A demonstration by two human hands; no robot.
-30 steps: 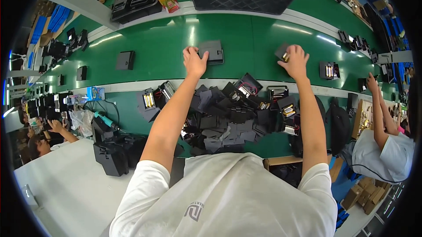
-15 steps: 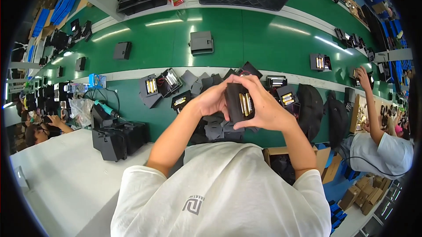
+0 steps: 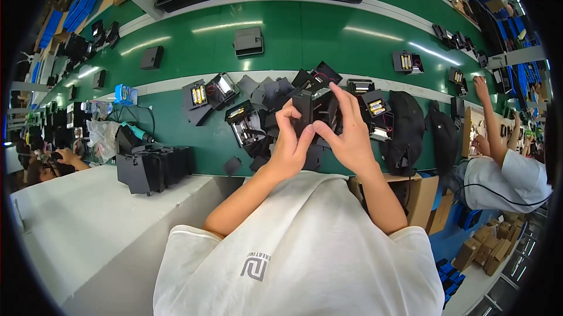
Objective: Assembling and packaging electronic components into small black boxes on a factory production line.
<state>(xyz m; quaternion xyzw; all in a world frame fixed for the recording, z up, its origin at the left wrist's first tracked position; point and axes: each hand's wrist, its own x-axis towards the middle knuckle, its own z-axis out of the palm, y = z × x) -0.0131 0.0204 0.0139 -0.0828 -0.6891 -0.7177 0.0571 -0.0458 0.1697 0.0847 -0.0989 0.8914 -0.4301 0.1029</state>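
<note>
My left hand [image 3: 288, 146], fingers curled, and right hand [image 3: 353, 142], fingers stretched, grip a black box [image 3: 302, 108] from both sides, thumbs nearly meeting at its near end, above the pile of black parts [image 3: 273, 90]. Its long axis seems to run away from me; which way its front faces, I cannot tell.

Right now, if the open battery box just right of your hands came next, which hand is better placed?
Probably the right hand: it is nearer the open battery box, while the left hand would have to reach past it. Both hold the dark casing, so neither is free.
</note>
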